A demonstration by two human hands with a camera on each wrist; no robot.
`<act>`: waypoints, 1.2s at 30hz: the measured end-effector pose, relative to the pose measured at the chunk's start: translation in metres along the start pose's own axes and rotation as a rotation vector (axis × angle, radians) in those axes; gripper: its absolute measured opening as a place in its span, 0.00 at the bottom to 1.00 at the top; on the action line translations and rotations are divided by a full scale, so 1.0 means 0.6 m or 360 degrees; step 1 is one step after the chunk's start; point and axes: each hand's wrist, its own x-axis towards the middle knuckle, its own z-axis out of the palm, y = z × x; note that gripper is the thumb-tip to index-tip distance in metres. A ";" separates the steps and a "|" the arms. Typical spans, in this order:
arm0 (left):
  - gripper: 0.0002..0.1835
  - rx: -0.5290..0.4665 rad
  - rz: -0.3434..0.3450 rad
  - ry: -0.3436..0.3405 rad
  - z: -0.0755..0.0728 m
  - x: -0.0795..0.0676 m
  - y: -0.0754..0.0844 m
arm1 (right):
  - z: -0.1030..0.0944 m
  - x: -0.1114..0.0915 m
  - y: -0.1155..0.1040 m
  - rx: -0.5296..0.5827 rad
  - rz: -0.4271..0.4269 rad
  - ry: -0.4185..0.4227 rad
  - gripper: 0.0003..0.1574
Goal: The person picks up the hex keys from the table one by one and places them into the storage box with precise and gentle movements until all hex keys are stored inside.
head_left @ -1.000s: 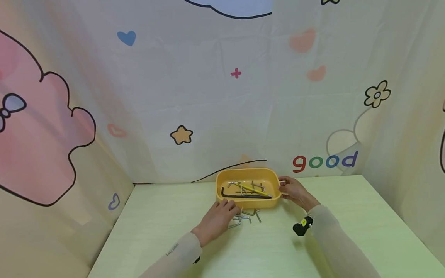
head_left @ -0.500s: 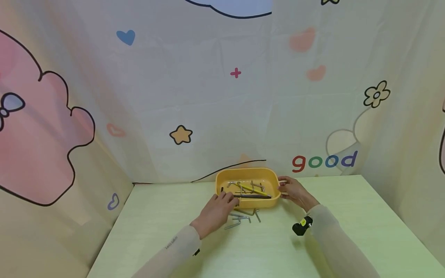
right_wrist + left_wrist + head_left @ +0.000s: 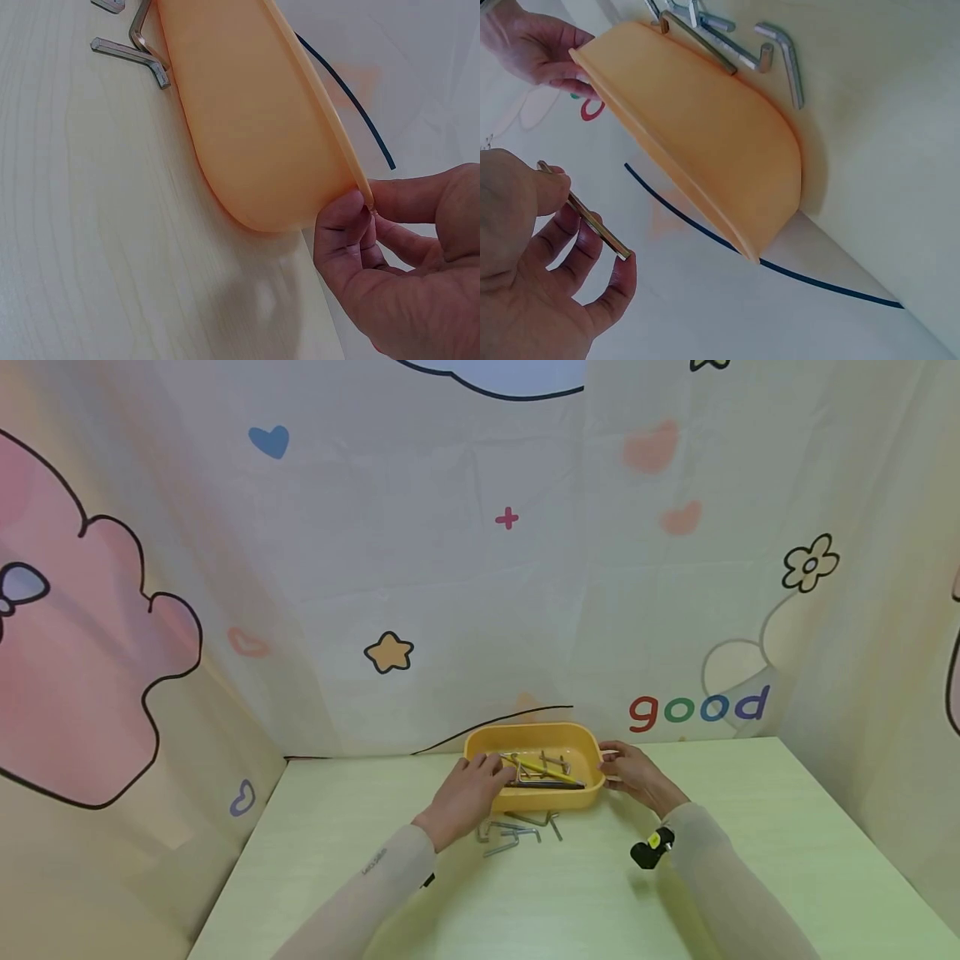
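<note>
In the head view, a yellow plastic bin [image 3: 551,800] stands on the table against the backdrop. My left hand [image 3: 465,797] is over its front left part, hiding that corner. The left wrist view shows a brass-coloured hex key [image 3: 600,229] pinched between that hand's thumb and fingers, above the bin's rim. My right hand [image 3: 637,775] pinches the bin's right end, its thumb and fingers on either side of the rim in the right wrist view. Inside the bin lie a long black hex key [image 3: 551,786], a slim yellow stick [image 3: 551,771] and several small metal keys.
Several loose hex keys [image 3: 784,64] lie on the pale table [image 3: 570,893] just in front of the bin. A printed cloth backdrop [image 3: 450,568] rises close behind the bin, and more printed cloth hangs at both sides.
My left hand has risen from the loose hex keys in front of the bin to above the bin, carrying a hex key. The right hand has stayed at the rim.
</note>
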 end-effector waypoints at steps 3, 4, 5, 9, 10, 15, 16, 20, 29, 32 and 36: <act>0.17 -0.0021 -0.0021 -0.0015 -0.005 0.011 -0.004 | 0.000 0.000 -0.001 -0.0003 -0.0011 0.0006 0.34; 0.18 -0.0022 -0.0023 -0.0021 -0.006 0.015 -0.006 | 0.000 0.000 -0.001 -0.0004 -0.0013 0.0008 0.34; 0.19 -0.0023 -0.0028 -0.0031 -0.007 0.018 -0.007 | 0.000 0.001 -0.002 -0.0004 -0.0013 0.0011 0.34; 0.18 -0.0028 -0.0039 -0.0057 -0.005 0.030 -0.011 | 0.001 0.000 0.000 0.0008 -0.0006 0.0013 0.34; 0.18 -0.0030 -0.0045 -0.0063 -0.005 0.033 -0.012 | 0.001 -0.001 0.000 0.0009 -0.0008 0.0011 0.34; 0.20 -0.0094 -0.0076 -0.0083 0.000 0.045 -0.016 | 0.001 -0.001 0.003 0.0015 -0.0016 0.0001 0.34; 0.20 -0.0107 -0.0082 -0.0087 0.001 0.048 -0.017 | 0.002 -0.001 0.003 0.0016 -0.0020 -0.0001 0.34; 0.19 -0.0148 -0.0094 -0.0096 0.005 0.060 -0.022 | 0.001 0.000 0.005 0.0018 -0.0030 -0.0004 0.34; 0.16 -0.0198 -0.0113 -0.0117 0.016 0.086 -0.032 | 0.002 -0.002 0.002 -0.0004 -0.0010 0.0012 0.34; 0.16 -0.0196 -0.0114 -0.0162 0.019 0.092 -0.035 | 0.002 -0.002 0.001 -0.0007 -0.0008 0.0016 0.34; 0.17 -0.0241 -0.0126 -0.0224 0.020 0.100 -0.037 | 0.003 -0.001 0.001 -0.0017 -0.0016 0.0011 0.34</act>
